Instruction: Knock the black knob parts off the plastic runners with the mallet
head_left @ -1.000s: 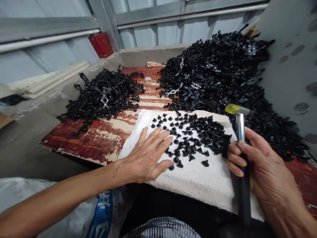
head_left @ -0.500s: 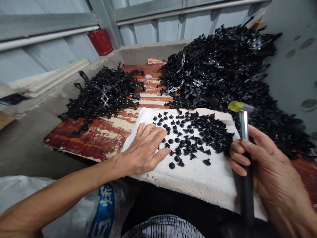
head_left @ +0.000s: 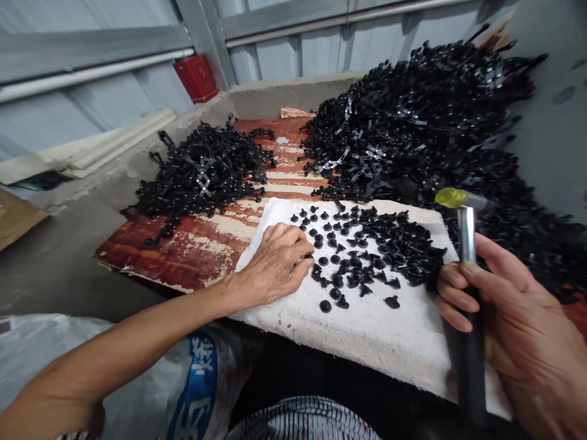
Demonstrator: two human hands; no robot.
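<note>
My left hand rests on a white block, fingers curled in a pinch at the left edge of several small black round parts scattered there; what the fingertips hold is too small to make out. Gripped upright in my right hand, at the block's right end, is a hammer with a yellow-tipped head, metal neck and black handle.
A red-and-white worn board carries the block. A small heap of black strips lies at back left, a much larger heap at back right. A white printed sack is below. A red box stands by the metal wall.
My left hand's fingers, flat and spread a second ago, have curled into a pinch at the black parts. The hammer hand has stayed nearly still. The view shifted slightly.
</note>
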